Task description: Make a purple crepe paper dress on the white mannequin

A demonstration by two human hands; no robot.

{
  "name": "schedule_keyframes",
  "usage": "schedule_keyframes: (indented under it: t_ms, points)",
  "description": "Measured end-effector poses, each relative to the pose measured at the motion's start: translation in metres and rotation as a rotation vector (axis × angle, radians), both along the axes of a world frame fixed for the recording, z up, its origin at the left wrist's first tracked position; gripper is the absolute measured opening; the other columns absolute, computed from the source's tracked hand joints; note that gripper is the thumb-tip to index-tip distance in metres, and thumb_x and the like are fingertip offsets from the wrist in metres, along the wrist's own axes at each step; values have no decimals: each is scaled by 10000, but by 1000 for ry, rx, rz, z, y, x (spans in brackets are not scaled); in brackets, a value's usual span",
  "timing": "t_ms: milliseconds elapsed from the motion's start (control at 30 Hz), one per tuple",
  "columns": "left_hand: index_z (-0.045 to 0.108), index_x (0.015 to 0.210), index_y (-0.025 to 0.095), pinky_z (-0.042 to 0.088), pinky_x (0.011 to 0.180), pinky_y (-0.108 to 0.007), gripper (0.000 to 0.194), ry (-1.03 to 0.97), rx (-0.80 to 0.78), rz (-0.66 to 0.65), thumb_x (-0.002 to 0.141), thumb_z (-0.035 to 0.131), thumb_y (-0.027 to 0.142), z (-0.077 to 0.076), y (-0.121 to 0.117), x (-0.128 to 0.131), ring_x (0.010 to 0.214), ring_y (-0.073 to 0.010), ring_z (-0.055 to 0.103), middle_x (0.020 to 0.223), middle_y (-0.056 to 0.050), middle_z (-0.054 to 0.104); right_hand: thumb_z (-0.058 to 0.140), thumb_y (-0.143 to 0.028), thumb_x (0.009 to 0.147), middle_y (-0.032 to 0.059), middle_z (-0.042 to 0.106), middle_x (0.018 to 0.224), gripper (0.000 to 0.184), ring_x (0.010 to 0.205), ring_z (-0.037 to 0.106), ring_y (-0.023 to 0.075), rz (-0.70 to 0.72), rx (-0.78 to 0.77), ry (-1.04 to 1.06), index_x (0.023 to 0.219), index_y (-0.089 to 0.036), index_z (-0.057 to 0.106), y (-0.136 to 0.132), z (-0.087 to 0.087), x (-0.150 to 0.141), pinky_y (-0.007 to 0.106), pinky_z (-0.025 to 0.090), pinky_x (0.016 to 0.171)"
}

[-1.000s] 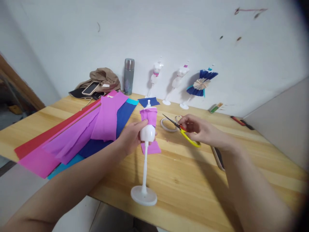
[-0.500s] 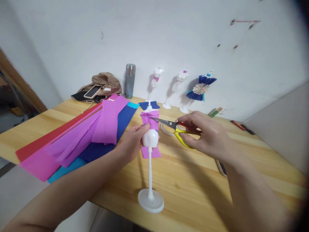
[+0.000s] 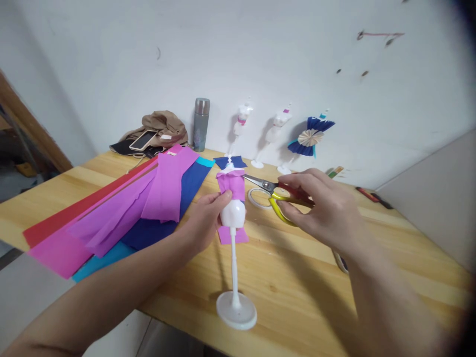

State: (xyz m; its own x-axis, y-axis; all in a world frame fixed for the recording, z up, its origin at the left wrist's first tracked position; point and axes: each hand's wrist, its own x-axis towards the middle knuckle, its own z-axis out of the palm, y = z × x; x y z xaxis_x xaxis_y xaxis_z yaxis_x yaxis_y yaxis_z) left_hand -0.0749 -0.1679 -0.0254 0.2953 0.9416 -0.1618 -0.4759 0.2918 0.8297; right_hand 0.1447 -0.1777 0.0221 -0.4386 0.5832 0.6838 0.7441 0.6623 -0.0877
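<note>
My left hand (image 3: 203, 218) grips a small white mannequin (image 3: 233, 213) on a thin stand with a round base (image 3: 237, 310), held just above the wooden table (image 3: 297, 277). A pink crepe paper strip (image 3: 231, 182) is wrapped round its chest. My right hand (image 3: 327, 208) holds yellow-handled scissors (image 3: 277, 196), blades pointing left and touching the pink paper at the mannequin's upper edge. A small pink paper scrap (image 3: 232, 234) lies on the table behind the stand.
Red, pink, blue and teal paper sheets (image 3: 122, 208) cover the left of the table. A tape roll (image 3: 256, 197) lies behind the scissors. Three mannequins (image 3: 275, 131), a steel bottle (image 3: 201, 124), a phone on a brown bag (image 3: 159, 130) line the wall.
My right hand brought the scissors from the right up to the mannequin's pink wrap. The mannequin shifted slightly right and lower in my left hand's grip.
</note>
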Motion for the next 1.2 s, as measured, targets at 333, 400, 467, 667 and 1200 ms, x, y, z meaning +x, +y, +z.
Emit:
schedule_keyframes:
  t_ms: [333,400,467,667,1200]
  points:
    - [655,727,146,541,583,-300,241,-26,-10,-7,868,642,342,-1,1,0,575,-161,616,644,-39,636,616,-164,855,52,614,872,261,662,612,174,-22,3,-11,1097,-261,627,-1,2,-1,318,503,573]
    - [657,728,149,547,595,-307,242,-21,-10,-3,857,659,354,-1,1,0,585,-164,621,658,-42,644,619,-167,856,50,610,865,257,658,614,174,-18,3,-12,1098,-255,627,-2,2,-1,316,501,568]
    - [652,727,152,548,594,-308,245,-12,-5,11,840,686,367,-2,1,0,590,-165,622,671,-45,649,625,-168,854,50,609,867,259,658,615,172,-19,0,-13,1100,-249,626,-2,2,-2,313,502,567]
    - [639,722,149,540,579,-282,247,-12,-2,7,872,646,345,-1,1,1,586,-158,621,668,-53,651,620,-145,866,55,611,922,279,682,624,158,22,-20,-12,1126,-247,605,-4,0,-3,290,502,550]
    - [645,776,139,526,607,-269,249,-41,4,69,840,690,376,-2,3,1,625,-142,601,690,-24,633,615,-172,858,40,605,836,215,628,594,156,-1,-78,-13,1054,-261,617,-8,8,1,294,509,519]
